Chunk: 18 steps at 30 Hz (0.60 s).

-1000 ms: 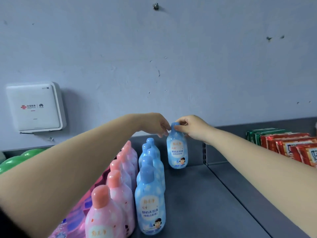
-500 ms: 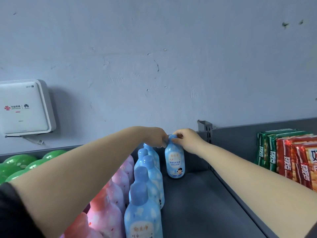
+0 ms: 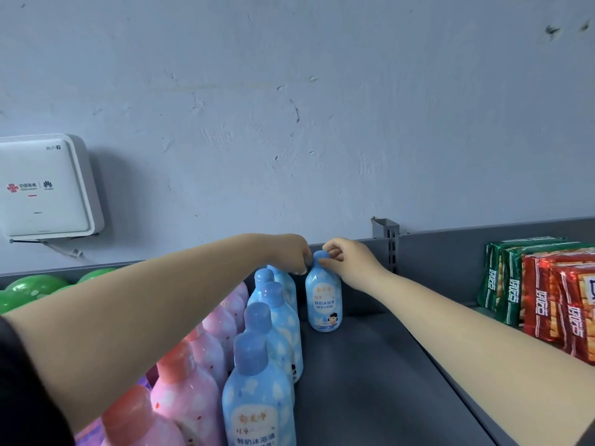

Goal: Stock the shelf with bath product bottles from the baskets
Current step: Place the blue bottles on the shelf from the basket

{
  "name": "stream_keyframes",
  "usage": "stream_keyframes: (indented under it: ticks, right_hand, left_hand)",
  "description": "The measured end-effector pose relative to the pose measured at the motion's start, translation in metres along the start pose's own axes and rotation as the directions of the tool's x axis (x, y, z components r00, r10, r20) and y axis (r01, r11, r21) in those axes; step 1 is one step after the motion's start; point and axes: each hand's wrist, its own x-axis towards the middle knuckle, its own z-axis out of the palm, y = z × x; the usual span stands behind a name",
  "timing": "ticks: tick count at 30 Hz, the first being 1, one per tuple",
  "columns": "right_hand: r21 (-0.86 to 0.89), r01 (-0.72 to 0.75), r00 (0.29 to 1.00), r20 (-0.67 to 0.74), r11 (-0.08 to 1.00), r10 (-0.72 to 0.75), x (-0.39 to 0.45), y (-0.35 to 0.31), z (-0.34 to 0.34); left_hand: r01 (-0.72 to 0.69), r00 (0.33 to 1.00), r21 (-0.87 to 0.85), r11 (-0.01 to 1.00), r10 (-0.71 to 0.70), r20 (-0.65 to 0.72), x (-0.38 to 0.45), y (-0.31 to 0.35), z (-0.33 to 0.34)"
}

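Blue bottle (image 3: 323, 299), cap between left hand (image 3: 289, 252), right hand (image 3: 349, 262)

One bottle (image 3: 324, 299) stood upright at the shelf's (image 3: 370, 381) back, right of the bottle rows (image 3: 264, 355); snack packs (image 3: 541, 284) sat farther right.

Dark grey shelf (image 3: 370, 381) with upright blue bottles (image 3: 273, 333), pink bottles (image 3: 206, 349), green bottles (image 3: 35, 286), snack packs (image 3: 547, 291)
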Motion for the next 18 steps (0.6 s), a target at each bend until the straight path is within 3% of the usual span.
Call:
stream_keyframes:
  ticks: [7,14,18]
  right_hand:
    - [-0.197,0.077,0.994,-0.063,0.977,-0.091,-0.011,-0.017,-0.023]
    - [-0.261,0.089,0.985,-0.118,0.961,-0.123,-0.053,-0.05,-0.054]
    - [-0.54,0.133,0.964,-0.124,0.831,-0.235,-0.099,-0.08,-0.073]
  left_hand:
    - [0.036,0.994,-0.097,0.995,-0.046,-0.094,-0.031,0.018,-0.036]
    - [-0.051,0.946,-0.079,0.996,0.023,-0.323,-0.093,0.025,-0.058]
    - [-0.126,0.872,0.003,0.992,0.112,-0.477,-0.135,0.043,-0.05]
